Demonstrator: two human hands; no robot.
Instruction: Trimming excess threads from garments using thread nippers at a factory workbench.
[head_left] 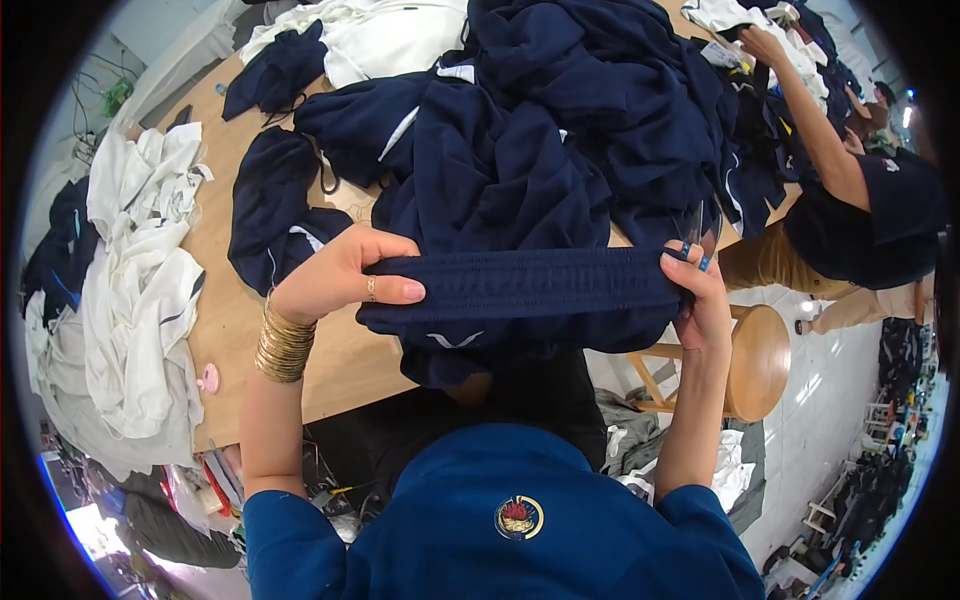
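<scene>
Table (345, 365) in head view: light wood, mostly buried. Navy pile (600, 80) covers the middle and far side, white garments (390, 40) behind it to the left, white cloth (140, 250) over the left end. Pink disc (210, 378) near left edge.

Navy garment (530, 280) is held up at the near edge, waistband spread flat between both hands. Left hand (345, 270): fingers pinch the left end against the thumb. Right hand (705, 300): fingers grasp the right end, plus a small blue-handled tool (704, 263), type unclear.

Room: round wooden stool (765, 362) right of the right forearm, pale tiled floor (820, 350), co-worker (870, 220) in dark top at the table's right side, arm reaching over cloth.
</scene>
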